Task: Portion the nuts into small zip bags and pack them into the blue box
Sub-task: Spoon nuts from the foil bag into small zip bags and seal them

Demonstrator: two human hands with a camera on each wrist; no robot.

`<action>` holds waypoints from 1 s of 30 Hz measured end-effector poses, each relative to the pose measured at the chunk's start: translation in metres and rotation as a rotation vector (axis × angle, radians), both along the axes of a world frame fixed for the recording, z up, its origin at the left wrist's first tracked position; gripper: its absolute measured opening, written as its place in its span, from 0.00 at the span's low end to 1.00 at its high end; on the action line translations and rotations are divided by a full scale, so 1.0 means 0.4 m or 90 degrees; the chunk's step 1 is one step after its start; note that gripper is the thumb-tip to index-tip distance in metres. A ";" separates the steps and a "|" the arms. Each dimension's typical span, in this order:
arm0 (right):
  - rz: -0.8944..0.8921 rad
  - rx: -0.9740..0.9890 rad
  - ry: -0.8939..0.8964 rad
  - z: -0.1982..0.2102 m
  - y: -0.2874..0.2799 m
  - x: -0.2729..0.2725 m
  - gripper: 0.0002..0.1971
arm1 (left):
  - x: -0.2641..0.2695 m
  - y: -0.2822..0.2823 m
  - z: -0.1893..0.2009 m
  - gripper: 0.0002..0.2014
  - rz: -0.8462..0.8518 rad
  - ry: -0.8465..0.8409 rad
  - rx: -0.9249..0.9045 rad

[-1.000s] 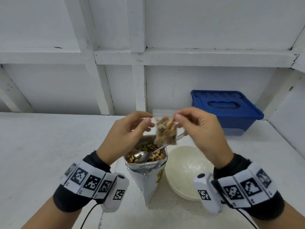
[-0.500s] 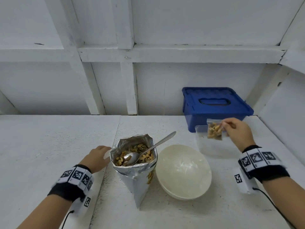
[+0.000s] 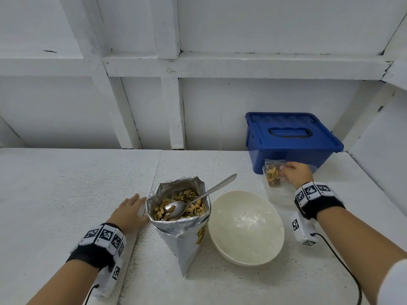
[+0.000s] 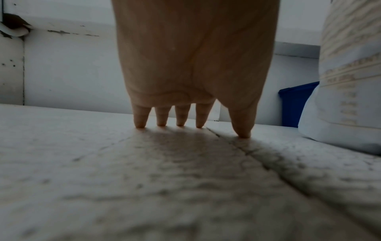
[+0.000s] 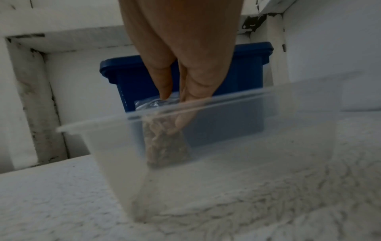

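My right hand (image 3: 294, 173) pinches a small clear zip bag of nuts (image 3: 272, 172) by its top, in front of the closed blue box (image 3: 290, 137). In the right wrist view the zip bag (image 5: 167, 138) hangs inside a clear plastic tub (image 5: 206, 107), with the blue box (image 5: 243, 84) behind it. The silver foil nut bag (image 3: 178, 219) stands open at the middle with a metal spoon (image 3: 198, 198) in it. My left hand (image 3: 130, 211) lies flat on the table beside the foil bag, its fingertips (image 4: 160, 123) touching the surface and holding nothing.
An empty cream bowl (image 3: 246, 227) sits right of the foil bag. The clear tub (image 3: 279, 194) stands between the bowl and the blue box. A white wall with beams runs along the back and right. The foil bag's side (image 4: 348, 81) fills the left wrist view's right edge.
Both hands held the zip bag above the foil bag; my right hand has carried it right and down into the clear tub. My left hand let go and dropped flat onto the table.
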State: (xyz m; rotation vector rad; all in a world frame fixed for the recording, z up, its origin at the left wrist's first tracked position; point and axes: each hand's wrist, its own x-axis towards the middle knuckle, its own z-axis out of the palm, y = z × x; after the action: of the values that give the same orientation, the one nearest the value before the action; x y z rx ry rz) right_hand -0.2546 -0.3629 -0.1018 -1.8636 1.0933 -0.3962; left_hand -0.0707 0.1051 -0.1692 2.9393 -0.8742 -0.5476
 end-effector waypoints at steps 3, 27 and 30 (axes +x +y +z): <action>0.002 -0.035 0.001 0.049 0.056 -0.031 0.24 | -0.001 -0.001 0.004 0.34 0.003 0.002 -0.003; 0.518 -0.325 0.243 0.096 0.449 -0.201 0.08 | -0.006 -0.010 0.009 0.44 0.038 -0.001 -0.020; 0.420 -0.226 0.092 0.129 0.432 -0.206 0.02 | -0.009 -0.006 0.021 0.37 0.058 0.026 -0.045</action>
State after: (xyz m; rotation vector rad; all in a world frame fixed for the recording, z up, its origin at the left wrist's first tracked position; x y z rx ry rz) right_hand -0.3371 -0.1902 -0.0502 -2.4653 0.4546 -0.0685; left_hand -0.0744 0.1026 -0.1606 2.8762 -0.7348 -0.5581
